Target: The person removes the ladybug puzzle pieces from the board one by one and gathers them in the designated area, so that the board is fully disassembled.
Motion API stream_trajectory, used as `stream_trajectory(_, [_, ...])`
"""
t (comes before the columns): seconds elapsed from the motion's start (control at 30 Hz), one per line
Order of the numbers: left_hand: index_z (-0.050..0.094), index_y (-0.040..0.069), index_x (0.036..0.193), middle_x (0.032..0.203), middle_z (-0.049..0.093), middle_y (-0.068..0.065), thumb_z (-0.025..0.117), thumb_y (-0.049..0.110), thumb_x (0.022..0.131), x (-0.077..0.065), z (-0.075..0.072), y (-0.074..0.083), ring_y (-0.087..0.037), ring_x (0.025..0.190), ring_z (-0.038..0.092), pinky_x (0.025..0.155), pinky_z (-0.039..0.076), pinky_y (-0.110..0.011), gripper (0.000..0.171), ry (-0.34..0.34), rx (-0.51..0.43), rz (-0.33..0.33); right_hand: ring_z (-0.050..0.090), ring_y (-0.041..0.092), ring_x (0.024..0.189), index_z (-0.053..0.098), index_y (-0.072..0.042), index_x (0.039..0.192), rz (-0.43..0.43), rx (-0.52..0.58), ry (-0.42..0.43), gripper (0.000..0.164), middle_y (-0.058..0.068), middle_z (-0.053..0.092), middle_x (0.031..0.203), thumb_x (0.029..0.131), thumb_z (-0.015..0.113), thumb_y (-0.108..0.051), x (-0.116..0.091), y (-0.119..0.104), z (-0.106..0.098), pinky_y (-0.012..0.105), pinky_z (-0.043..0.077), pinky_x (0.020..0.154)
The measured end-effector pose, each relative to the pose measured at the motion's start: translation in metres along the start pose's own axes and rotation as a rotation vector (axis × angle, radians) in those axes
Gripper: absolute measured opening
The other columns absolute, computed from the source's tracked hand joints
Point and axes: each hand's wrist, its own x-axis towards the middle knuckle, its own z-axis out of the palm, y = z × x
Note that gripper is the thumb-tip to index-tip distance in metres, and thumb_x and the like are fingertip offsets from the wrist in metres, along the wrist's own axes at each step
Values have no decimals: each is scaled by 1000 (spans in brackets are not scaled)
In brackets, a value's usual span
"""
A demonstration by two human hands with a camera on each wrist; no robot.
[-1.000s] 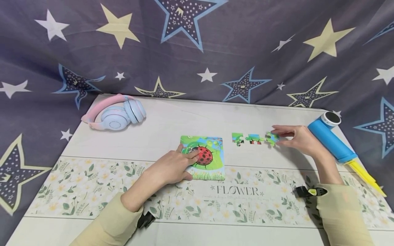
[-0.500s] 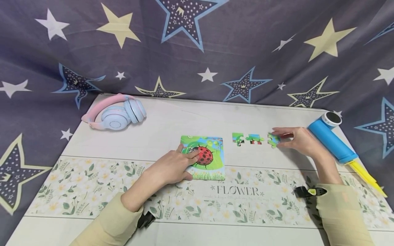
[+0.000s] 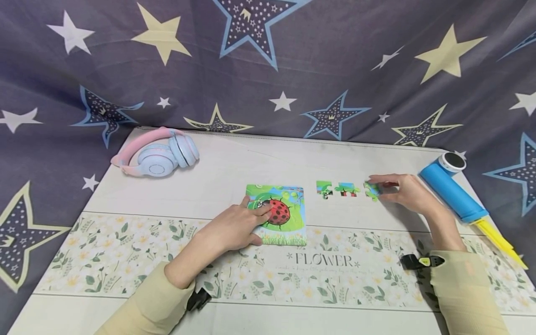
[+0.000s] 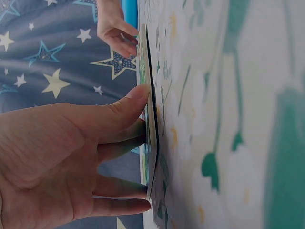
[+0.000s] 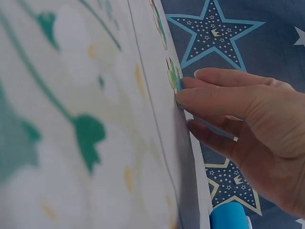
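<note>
A square ladybug jigsaw puzzle [image 3: 295, 230] lies on the table, its picture face up. My left hand [image 3: 238, 225] rests on its left side with fingers extended over the picture; the left wrist view has the thumb and fingertips along the edge of the thin puzzle board [image 4: 153, 143]. Farther right, my right hand [image 3: 408, 190] pinches a green and blue puzzle piece [image 3: 370, 190] by its right side, between thumb and fingers. That same puzzle piece [image 5: 173, 78] shows edge-on in the right wrist view. Two loose pieces lie left of it: a green puzzle piece [image 3: 323, 187] and a red-green puzzle piece [image 3: 346, 189].
Pink and blue headphones [image 3: 157, 160] sit at the back left. A blue cylindrical object [image 3: 452, 190] with a yellow end lies at the right, close beside the right forearm. A star-patterned curtain [image 3: 268, 83] hangs behind the table [image 3: 234, 163].
The right hand and its puzzle piece have shifted slightly right, widening the gap to the middle loose piece. The left hand and the ladybug puzzle stay put.
</note>
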Motion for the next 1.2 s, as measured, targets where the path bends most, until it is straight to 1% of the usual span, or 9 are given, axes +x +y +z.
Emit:
stream_trajectory(0.13, [52,12,152,166,40,-5,75,35,92,0,0,0,-63,146,30,115,42,-62,67,3,-2,1,73,37,109,73,-12,129,-8,3,-5,51,16,73,129,81,83,2,0,1,1,44,58,91])
stream_trajectory(0.23, [52,13,152,165,40,-5,75,36,92,1,1,-1,-62,146,30,115,43,-60,68,6,0,3,73,31,110,73,-13,129,-13,13,-7,51,15,73,130,81,84,0,-1,3,1,31,60,90])
stream_trajectory(0.3, [52,13,151,165,40,-5,75,36,92,1,2,0,-62,145,30,116,43,-59,68,9,-2,8,72,17,111,73,-13,130,-12,38,-12,49,16,72,131,82,84,-3,-2,6,1,20,58,89])
stream_trajectory(0.37, [53,13,151,165,41,-5,76,36,91,2,3,1,-62,145,30,116,43,-59,68,13,-5,11,68,0,112,73,-13,130,-14,84,-15,48,17,71,133,84,83,-4,-4,7,1,11,53,91])
stream_trajectory(0.4, [53,13,151,165,41,-5,76,36,91,2,4,1,-62,146,30,116,42,-59,68,14,-8,12,64,-8,112,73,-12,130,-19,103,-14,47,17,70,134,85,83,-5,-5,8,1,8,51,92])
stream_trajectory(0.47, [53,14,150,165,41,-4,76,36,91,2,3,2,-62,146,30,117,42,-59,67,13,-13,11,61,-16,111,72,-9,131,-22,158,2,46,20,70,133,86,80,-2,-6,8,1,8,51,93])
stream_trajectory(0.7, [54,12,150,164,42,-5,76,36,91,1,2,-1,-63,145,30,117,41,-59,66,19,-9,8,64,-12,108,71,-10,132,38,246,123,40,16,72,131,93,73,-2,2,-6,-5,15,54,94])
stream_trajectory(0.97, [54,12,150,164,42,-5,76,36,91,1,3,-4,-62,145,30,118,41,-59,67,27,-4,6,68,-8,97,65,-7,138,-33,306,224,45,18,73,120,94,71,1,15,-37,-7,8,51,89])
stream_trajectory(1.2, [56,12,148,162,44,-4,77,37,90,2,3,-3,-61,144,34,119,40,-58,67,39,0,13,68,-2,95,68,-3,132,-108,405,301,40,-12,73,107,93,70,5,23,-71,4,9,53,87])
